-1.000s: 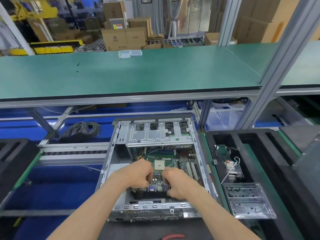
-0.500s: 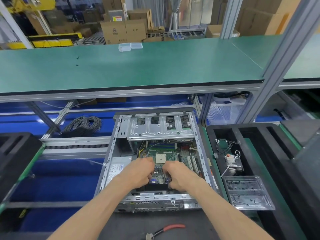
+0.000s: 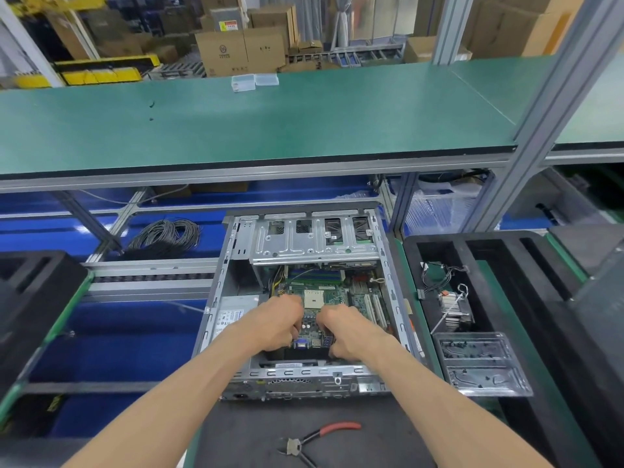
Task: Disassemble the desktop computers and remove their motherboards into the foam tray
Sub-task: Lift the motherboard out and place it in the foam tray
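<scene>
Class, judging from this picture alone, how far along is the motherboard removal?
Done: the computer case lies open, and a heatsink already sits in the foam tray. In hand: the left hand and right hand grip the motherboard, still inside. Left: lifting it into the tray.

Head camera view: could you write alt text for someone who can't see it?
Both hands, left hand and right hand, grip the near edge of a green motherboard inside an open computer case. A black foam tray sits to the right, red-handled pliers in front.
</scene>
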### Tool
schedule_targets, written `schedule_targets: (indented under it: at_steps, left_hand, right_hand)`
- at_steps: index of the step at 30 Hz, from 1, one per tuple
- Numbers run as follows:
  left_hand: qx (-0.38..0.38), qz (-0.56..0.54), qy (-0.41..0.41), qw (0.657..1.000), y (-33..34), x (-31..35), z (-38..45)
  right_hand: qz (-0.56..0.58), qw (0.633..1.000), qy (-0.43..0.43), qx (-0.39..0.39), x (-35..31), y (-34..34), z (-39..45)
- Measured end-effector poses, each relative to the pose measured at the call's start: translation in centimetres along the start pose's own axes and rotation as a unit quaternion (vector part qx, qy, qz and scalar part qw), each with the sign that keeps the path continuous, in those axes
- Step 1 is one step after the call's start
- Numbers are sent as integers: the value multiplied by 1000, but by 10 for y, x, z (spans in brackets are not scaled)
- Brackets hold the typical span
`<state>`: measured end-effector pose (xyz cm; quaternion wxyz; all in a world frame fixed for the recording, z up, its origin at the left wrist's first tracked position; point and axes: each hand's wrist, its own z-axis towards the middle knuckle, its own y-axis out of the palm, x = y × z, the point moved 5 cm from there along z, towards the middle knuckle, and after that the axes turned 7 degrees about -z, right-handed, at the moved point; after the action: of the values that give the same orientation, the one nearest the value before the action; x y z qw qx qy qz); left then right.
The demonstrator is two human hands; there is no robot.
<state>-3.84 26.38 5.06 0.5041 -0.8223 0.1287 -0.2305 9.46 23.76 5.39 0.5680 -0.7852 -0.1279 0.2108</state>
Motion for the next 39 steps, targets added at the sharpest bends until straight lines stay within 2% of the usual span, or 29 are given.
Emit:
schedule_targets:
  at_steps: [9,16,23,29,32,35,39]
  left_hand:
    - [-39,-8,-19,999,-2,-1,5]
    - [-41,-43,-46,997,-11,-3,7]
    - [-24,-10,-24,999,-15,12,2]
    - [-36,-153,-30,987,-35,6,-14]
    - [-6,-215,-29,976,-34,0,-24]
    - [4,-199,-8,980,-29,-5,-30]
    - [0,-89,3,996,-18,-9,-30]
  right_hand:
    - [-31,999,-12,3,-2,0,0]
    - [-33,999,-21,2,-2,0,-1]
    - [-32,999,-16,-10,-1,5,2]
    - [-24,1000,-18,-5,-2,5,2]
    - [-30,999,-24,-2,-3,3,2]
    - [-31,999,-22,10,-2,0,1]
    - [-19,999,-12,33,0,-3,-1]
